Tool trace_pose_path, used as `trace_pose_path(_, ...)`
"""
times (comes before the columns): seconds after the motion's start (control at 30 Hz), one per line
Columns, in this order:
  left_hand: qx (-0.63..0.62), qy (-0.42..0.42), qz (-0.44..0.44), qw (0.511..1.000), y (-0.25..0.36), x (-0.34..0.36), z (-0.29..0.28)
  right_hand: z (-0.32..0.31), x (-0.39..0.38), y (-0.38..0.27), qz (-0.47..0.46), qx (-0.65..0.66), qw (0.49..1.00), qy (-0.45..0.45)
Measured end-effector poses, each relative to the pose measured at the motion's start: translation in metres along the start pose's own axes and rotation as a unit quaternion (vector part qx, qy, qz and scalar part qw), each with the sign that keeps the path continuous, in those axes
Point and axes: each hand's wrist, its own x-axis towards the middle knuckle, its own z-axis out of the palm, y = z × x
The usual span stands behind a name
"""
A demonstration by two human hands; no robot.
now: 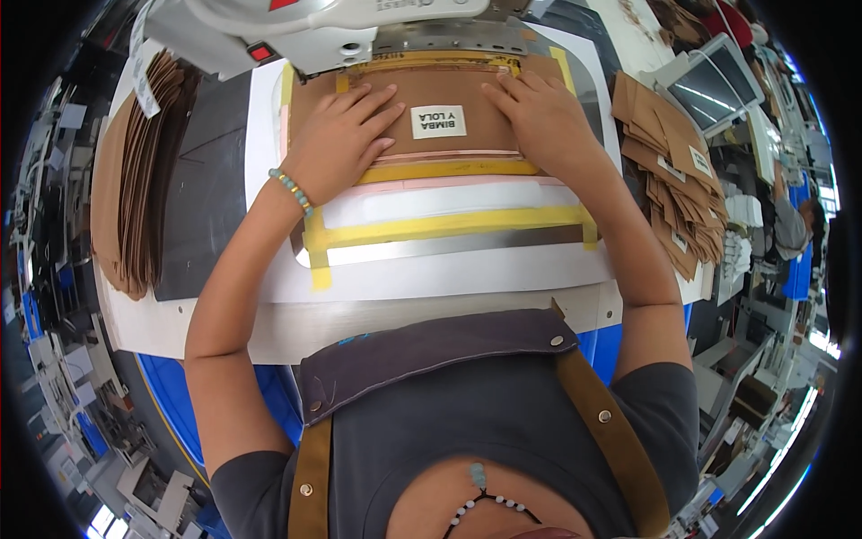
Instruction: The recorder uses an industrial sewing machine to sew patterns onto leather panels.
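Observation:
A brown flat piece (458, 99) with a white printed label (436, 122) at its middle lies in a yellow-edged template (467, 167) under the white sewing machine (305, 22). My left hand (344, 135), with a beaded bracelet at the wrist, lies on the piece's left part, fingers spread and open. My right hand (548, 126) rests on its right part, also open, with fingertips near the top strip below the machine's metal plate (449, 38). Below the template, yellow tape (449, 225) crosses a white sheet (431, 278).
Stacks of brown pieces stand at the left (135, 180) and lie overlapped at the right (669, 171). A tilted screen-like panel (709, 90) is at the upper right. Blue bins (166, 386) show below the table edge (144, 323). A person (795, 216) sits at another station far right.

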Motion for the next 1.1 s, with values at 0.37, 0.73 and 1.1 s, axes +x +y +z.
trace_pose_path(0.37, 0.037, 0.005, 0.003, 0.999, 0.000, 0.000, 0.002, -0.015, 0.008, -0.009, 0.011, -0.024, 0.997, -0.072)
trace_pose_path(0.73, 0.037, 0.017, -0.023, 0.999, 0.002, -0.004, 0.003, -0.001, 0.011, -0.009, -0.022, 0.000, 0.999, -0.040)
trace_pose_path(1.1, -0.038, -0.010, -0.056, 0.998, 0.016, 0.004, -0.004, -0.003, 0.036, -0.028, -0.041, 0.019, 0.999, -0.019)
